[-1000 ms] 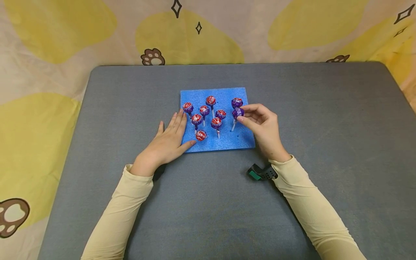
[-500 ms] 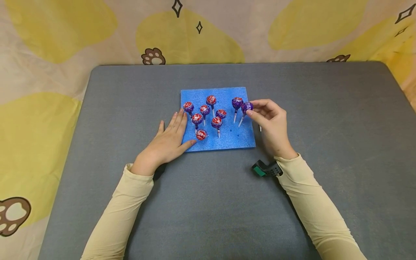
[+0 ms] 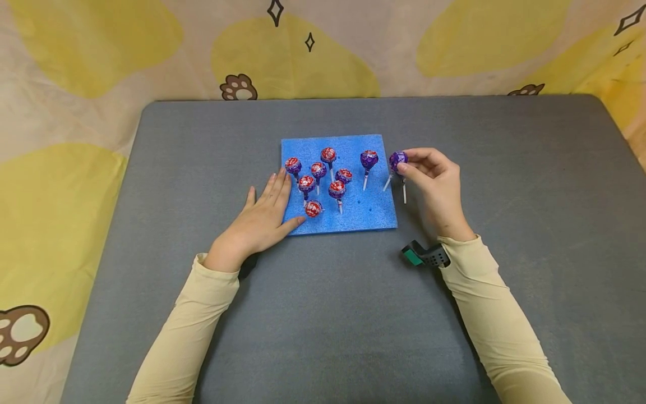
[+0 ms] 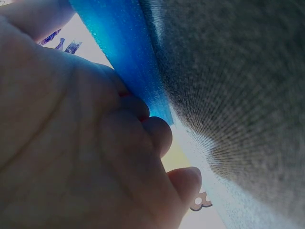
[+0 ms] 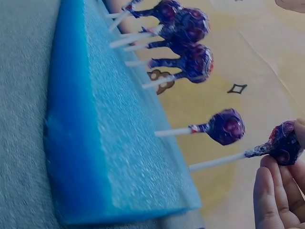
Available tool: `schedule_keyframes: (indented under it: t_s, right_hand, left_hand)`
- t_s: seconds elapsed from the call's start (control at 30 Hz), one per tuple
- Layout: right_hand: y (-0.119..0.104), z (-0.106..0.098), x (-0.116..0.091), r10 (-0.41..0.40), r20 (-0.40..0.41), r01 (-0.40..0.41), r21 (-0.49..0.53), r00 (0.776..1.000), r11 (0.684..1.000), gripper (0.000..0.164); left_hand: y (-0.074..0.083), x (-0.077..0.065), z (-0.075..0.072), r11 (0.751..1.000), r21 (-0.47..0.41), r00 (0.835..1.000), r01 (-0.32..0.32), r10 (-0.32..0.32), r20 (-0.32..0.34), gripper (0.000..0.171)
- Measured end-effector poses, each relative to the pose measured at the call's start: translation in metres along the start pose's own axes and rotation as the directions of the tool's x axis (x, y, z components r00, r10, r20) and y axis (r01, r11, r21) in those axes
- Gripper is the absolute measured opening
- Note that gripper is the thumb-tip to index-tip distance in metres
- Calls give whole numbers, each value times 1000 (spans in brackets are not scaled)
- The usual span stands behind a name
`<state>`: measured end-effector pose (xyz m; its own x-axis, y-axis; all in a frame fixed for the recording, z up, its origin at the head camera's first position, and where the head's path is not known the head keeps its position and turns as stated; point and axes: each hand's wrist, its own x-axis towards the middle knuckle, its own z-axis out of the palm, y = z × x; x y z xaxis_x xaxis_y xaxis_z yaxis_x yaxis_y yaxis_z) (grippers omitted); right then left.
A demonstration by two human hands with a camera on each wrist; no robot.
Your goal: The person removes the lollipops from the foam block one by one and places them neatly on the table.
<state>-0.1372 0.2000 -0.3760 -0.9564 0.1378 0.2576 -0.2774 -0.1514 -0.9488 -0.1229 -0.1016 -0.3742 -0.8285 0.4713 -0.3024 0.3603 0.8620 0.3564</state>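
Between the right hand's (image 3: pixel 436 182) thumb and fingers is a purple-wrapped lollipop (image 3: pixel 397 159), gripped by its head. Its white stick slants down toward the right edge of a blue foam board (image 3: pixel 353 217); in the right wrist view the stick's (image 5: pixel 217 162) tip appears close to the foam, contact unclear. The left hand (image 3: pixel 259 221) lies with straight fingers along the board's left edge, thumb at the near corner. Several red-and-purple lollipops stand in the board, mostly toward the left, and one lollipop (image 3: pixel 369 159) stands apart at the right.
A second white stick (image 3: pixel 404 193) shows under the right hand, beside the board; what it belongs to is mostly hidden. The board lies on a grey table (image 3: pixel 323 314). Behind the table hangs a yellow patterned cloth (image 3: pixel 323 50).
The right hand has moved right with the lollipop, from over the board to its right edge. A white stick beside the board has come into view. The left hand stays put.
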Motion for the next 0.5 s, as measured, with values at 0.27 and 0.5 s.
schedule_keyframes:
  t_s: [0.27,0.5]
  right_hand:
    - [-4,-6,4,24,-18,-23,44,1000,999,19]
    - [-6,-18,9,102,-11,-101,105,995,989,15]
  left_hand:
    - [1,0,0,1000,-2,1000,1,-1,3,82]
    - [1,0,0,1000,-3,1000,5,-5,6,82]
